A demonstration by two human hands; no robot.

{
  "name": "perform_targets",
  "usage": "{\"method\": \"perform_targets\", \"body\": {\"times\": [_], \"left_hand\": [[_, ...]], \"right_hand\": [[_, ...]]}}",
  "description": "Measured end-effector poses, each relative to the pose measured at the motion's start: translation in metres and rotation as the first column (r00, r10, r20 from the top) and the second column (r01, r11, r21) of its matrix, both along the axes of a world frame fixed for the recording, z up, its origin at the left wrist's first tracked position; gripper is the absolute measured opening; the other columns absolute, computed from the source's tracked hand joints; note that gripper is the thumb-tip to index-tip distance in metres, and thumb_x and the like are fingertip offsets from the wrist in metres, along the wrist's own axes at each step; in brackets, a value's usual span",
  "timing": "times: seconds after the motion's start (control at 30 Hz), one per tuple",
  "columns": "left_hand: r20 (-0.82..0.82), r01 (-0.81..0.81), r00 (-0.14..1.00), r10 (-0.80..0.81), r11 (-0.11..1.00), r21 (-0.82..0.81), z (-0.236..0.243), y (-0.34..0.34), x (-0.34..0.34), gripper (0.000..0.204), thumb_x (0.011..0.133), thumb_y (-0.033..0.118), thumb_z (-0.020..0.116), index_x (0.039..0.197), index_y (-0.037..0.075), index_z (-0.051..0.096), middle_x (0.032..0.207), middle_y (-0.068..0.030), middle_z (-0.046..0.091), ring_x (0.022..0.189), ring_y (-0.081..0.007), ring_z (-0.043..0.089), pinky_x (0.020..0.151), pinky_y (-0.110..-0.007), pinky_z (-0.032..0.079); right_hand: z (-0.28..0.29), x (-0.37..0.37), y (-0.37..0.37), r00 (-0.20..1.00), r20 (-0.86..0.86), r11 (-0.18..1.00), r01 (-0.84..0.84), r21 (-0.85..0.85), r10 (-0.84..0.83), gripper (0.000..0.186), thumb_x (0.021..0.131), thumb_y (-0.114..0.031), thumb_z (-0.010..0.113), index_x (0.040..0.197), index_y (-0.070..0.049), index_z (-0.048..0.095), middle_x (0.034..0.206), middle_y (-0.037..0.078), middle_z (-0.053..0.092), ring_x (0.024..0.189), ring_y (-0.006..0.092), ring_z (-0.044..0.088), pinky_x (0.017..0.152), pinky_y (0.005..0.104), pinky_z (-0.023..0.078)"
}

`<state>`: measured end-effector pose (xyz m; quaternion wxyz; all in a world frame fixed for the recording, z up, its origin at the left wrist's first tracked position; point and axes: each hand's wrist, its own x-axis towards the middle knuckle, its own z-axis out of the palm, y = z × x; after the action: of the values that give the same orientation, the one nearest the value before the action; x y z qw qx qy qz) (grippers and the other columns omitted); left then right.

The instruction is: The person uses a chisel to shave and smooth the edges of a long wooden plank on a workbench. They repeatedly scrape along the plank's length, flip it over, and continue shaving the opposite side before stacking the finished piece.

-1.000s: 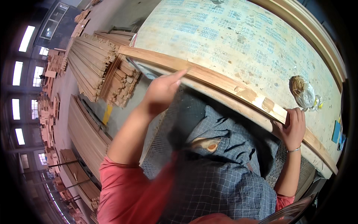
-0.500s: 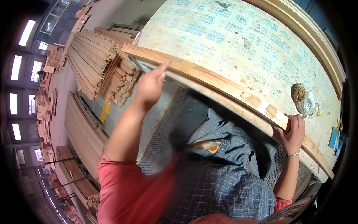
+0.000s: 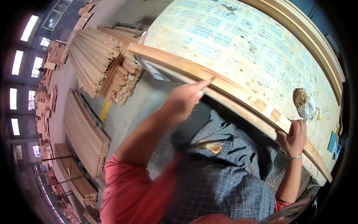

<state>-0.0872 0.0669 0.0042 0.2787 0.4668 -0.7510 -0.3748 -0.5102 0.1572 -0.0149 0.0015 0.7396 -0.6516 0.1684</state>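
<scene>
A long wooden strip [image 3: 175, 63] lies along the near edge of the table [image 3: 209, 33], running from upper left to lower right. Two pale brown patches mark its top face toward the right. My left hand [image 3: 184, 100] is closed in a pinch at the strip's near edge, left of the patches. A thin, small tip shows at its fingers, too small to name. Farther right, my right hand [image 3: 294, 138] is wrapped over the strip, thumb on the near side. Beyond it, an open clear plastic bag [image 3: 305, 108] with a brown lump sits on the tabletop.
Long wooden mouldings [image 3: 320, 52] run along the table's far edge. A blue object [image 3: 332, 142] lies at the right end. Stacked wooden strips [image 3: 93, 56] and a lower pile of boards [image 3: 84, 130] stand on the floor at left. A checked apron [image 3: 223, 186] covers my lap.
My left hand has slid rightward along the strip, from near its left end toward its middle. The right hand keeps its hold. The view has shifted slightly.
</scene>
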Motion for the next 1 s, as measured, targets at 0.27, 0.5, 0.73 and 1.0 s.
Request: {"method": "perform_targets", "body": {"times": [0.27, 0.5, 0.73, 1.0], "left_hand": [[0.211, -0.415, 0.841, 0.499, 0.844, -0.340, -0.028, 0.000, 0.073, 0.045, 0.095, 0.008, 0.053, 0.140, 0.007, 0.054, 0.104, -0.0137, 0.066, 0.087, -0.0220, 0.058, 0.084, -0.031, 0.047], [0.090, -0.467, 0.840, 0.535, 0.798, -0.381, -0.034, -0.021, 0.072, 0.044, 0.095, 0.007, 0.052, 0.139, 0.008, 0.056, 0.097, -0.0185, 0.063, 0.089, -0.0287, 0.060, 0.084, -0.036, 0.048], [0.200, -0.378, 0.864, 0.463, 0.857, -0.349, -0.017, -0.034, 0.077, 0.039, 0.096, 0.009, 0.054, 0.134, 0.008, 0.060, 0.102, -0.0203, 0.066, 0.094, -0.0321, 0.063, 0.086, -0.037, 0.049], [0.486, -0.249, 0.802, 0.348, 0.933, -0.258, 0.013, -0.046, 0.060, 0.037, 0.096, 0.009, 0.055, 0.132, 0.007, 0.061, 0.097, -0.0244, 0.064, 0.093, -0.0382, 0.061, 0.084, -0.041, 0.048]], "right_hand": [[0.005, -0.057, 0.026, 0.987, -0.066, 0.977, 0.152, 0.149, -0.143, 0.052, 0.057, -0.013, 0.083, 0.103, -0.004, 0.059, 0.094, 0.013, 0.055, 0.091, 0.0353, 0.053, 0.084, 0.0430, 0.042], [0.010, 0.024, -0.005, 0.993, -0.094, 0.997, 0.076, 0.011, -0.075, 0.067, 0.058, -0.012, 0.087, 0.117, -0.007, 0.057, 0.116, 0.013, 0.058, 0.109, 0.0350, 0.054, 0.095, 0.0437, 0.042], [-0.004, 0.030, -0.010, 0.994, -0.098, 0.999, 0.044, 0.006, -0.043, 0.054, 0.059, -0.018, 0.087, 0.102, -0.004, 0.058, 0.100, 0.013, 0.058, 0.093, 0.0349, 0.055, 0.082, 0.0428, 0.044], [-0.007, 0.026, -0.010, 0.993, -0.104, 0.998, 0.055, 0.020, -0.052, 0.056, 0.058, -0.018, 0.087, 0.104, -0.004, 0.057, 0.098, 0.013, 0.057, 0.092, 0.0355, 0.054, 0.081, 0.0438, 0.044]]}}
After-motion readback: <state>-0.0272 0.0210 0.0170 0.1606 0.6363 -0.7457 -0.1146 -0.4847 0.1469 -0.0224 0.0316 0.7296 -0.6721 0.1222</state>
